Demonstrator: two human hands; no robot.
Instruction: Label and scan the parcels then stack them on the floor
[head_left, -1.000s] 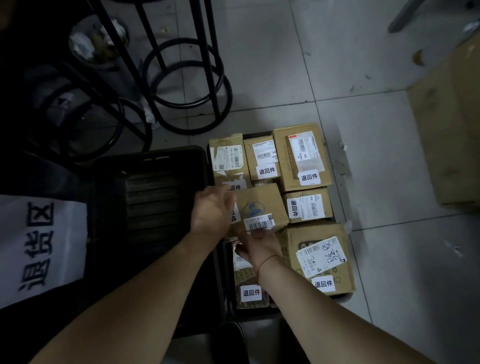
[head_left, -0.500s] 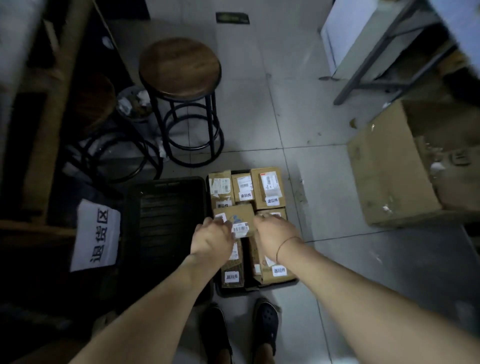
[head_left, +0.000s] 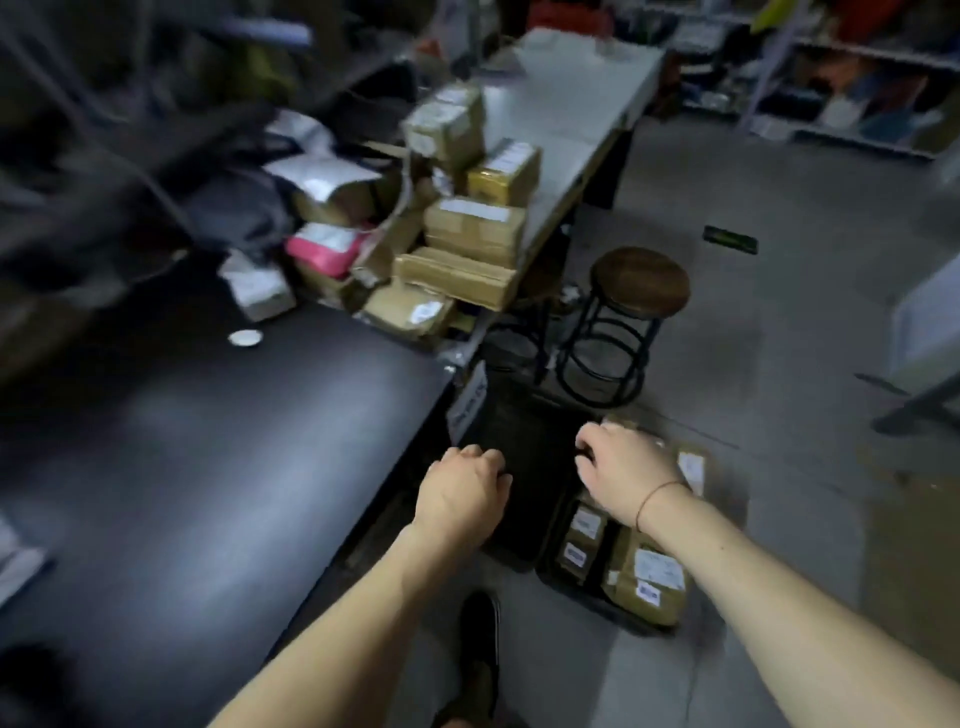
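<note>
The stacking step is judged done: labelled parcels (head_left: 644, 577) lie packed on the floor, beneath the right hand (head_left: 623, 473). Nothing is held in either grip (the left hand (head_left: 462, 488) is likewise loosely curled). Next, a box must be fetched from the pile (head_left: 467, 234) on the desk (head_left: 566, 130).

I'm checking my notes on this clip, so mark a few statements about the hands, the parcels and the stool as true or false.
1. The left hand holds a parcel. False: it holds nothing.
2. Labelled parcels lie on the floor below the right hand. True.
3. The stool lies tipped over. False: it stands upright.
4. A pink parcel lies beside the pile of boxes. True.
</note>
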